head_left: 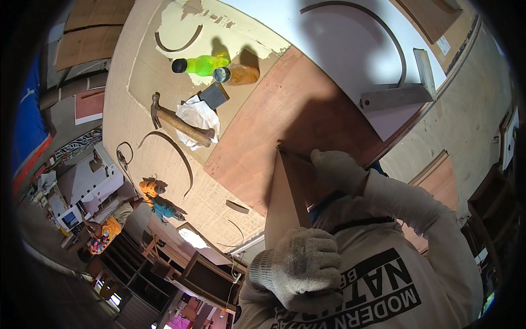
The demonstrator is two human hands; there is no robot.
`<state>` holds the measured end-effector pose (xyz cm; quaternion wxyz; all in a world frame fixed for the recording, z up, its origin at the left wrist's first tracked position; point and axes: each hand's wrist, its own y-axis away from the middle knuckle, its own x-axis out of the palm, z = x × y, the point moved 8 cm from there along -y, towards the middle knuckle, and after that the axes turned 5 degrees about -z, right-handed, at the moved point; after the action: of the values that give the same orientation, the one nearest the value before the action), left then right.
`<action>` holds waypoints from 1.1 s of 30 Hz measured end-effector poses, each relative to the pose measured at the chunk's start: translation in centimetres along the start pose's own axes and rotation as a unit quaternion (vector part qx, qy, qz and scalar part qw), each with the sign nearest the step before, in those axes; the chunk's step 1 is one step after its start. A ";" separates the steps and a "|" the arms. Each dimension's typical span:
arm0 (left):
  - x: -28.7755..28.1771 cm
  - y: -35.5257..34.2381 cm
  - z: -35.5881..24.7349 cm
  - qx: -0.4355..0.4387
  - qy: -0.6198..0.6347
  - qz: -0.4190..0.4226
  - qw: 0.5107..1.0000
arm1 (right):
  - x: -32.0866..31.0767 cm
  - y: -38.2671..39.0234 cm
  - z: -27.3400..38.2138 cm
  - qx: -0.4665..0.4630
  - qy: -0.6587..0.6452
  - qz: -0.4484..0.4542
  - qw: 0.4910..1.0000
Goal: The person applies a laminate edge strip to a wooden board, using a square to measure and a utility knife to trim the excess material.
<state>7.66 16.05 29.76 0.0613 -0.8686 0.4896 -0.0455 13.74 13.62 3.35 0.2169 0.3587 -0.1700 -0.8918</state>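
Note:
A long wooden board, seen along its edge, rises from my body toward the reddish-brown plywood sheet. My left hand, in a grey knit glove, is closed at the board's near end; its fingers are curled and hide that end. Near the board's far tip is my right hand, gloved too, with fingers bent together. A thin dark thing runs from it to the board's tip, too shadowed to name. Left of the sheet, a claw hammer lies across a crumpled white cloth beside a dark block.
A green bottle and an amber bottle lie on the worktable. Curved strips, an orange tool and a teal power tool are scattered leftward. An L-shaped square rests at right. Another person is far left.

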 end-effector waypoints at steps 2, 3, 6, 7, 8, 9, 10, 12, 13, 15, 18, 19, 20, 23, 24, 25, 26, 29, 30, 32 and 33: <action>0.0 -0.2 0.0 0.004 0.009 0.006 1.000 | 0.1 -0.2 -0.3 0.000 0.020 -0.005 1.000; 0.0 -0.1 0.0 0.003 0.014 0.006 1.000 | 0.4 -0.1 -0.2 -0.001 0.029 -0.004 1.000; -0.3 0.1 -0.1 0.011 0.016 -0.010 1.000 | 0.8 -0.7 -0.6 -0.008 0.018 -0.009 1.000; -0.2 0.2 0.0 0.007 0.012 -0.011 1.000 | 1.1 -0.7 -0.7 0.005 0.027 0.000 1.000; -0.2 0.3 0.0 0.005 0.007 -0.012 1.000 | 1.3 -0.8 -0.6 0.018 0.037 0.007 0.999; -0.3 0.4 0.0 0.003 0.003 -0.012 1.000 | 1.4 -0.9 -0.7 0.030 0.048 0.014 0.998; -0.3 0.4 0.0 0.002 0.002 -0.012 1.000 | 1.6 -0.9 -0.9 0.035 0.039 0.022 0.998; -0.2 0.4 0.0 -0.004 -0.002 -0.011 1.000 | 2.2 -0.6 -1.1 0.043 0.018 0.040 0.998; -0.1 0.5 0.0 -0.004 -0.001 -0.015 1.000 | 2.3 -0.3 -1.4 0.049 0.026 0.047 0.997; -0.1 0.1 0.0 0.001 -0.004 -0.018 1.000 | 1.8 0.0 -2.0 0.060 0.042 0.052 0.996; -0.1 0.3 -0.1 -0.002 0.000 -0.014 1.000 | 1.8 0.0 -1.9 0.058 0.034 0.044 0.997; -0.2 0.2 -0.1 0.001 -0.003 -0.012 1.000 | 1.5 0.1 -2.1 0.064 0.021 0.042 0.997; -0.2 0.1 0.0 0.002 -0.003 -0.013 1.000 | 1.2 0.5 -2.3 0.071 0.008 0.044 0.997; 0.0 0.3 0.1 0.001 -0.001 -0.001 1.000 | 1.3 1.7 -3.2 0.063 -0.011 0.034 0.997; 0.2 0.2 0.1 0.002 0.000 0.004 1.000 | 1.2 1.9 -3.3 0.055 -0.012 0.029 0.998; 0.3 0.0 0.2 0.005 0.001 0.006 1.000 | 1.2 2.0 -3.6 0.055 -0.008 0.032 0.998; 0.3 0.0 0.2 0.006 0.002 0.008 1.000 | 0.1 1.7 -2.6 0.052 -0.007 0.036 0.998; 0.4 0.0 0.1 0.010 0.007 -0.021 1.000 | -0.2 0.5 -1.2 0.028 0.006 0.043 0.999; 0.5 0.0 0.1 0.012 0.010 -0.036 0.999 | -0.2 0.1 -0.9 0.018 0.014 0.044 0.999; 0.6 0.0 0.2 0.013 0.020 -0.043 0.999 | -0.2 -0.7 -0.4 0.023 0.011 0.053 0.998; 0.6 0.0 0.3 0.012 0.025 -0.048 0.998 | -0.2 -1.0 -0.2 0.025 0.010 0.059 0.998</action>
<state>7.98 15.55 29.45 0.0577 -0.8887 0.4484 -0.0760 13.73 14.58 2.83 0.2618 0.3623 -0.2104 -0.8694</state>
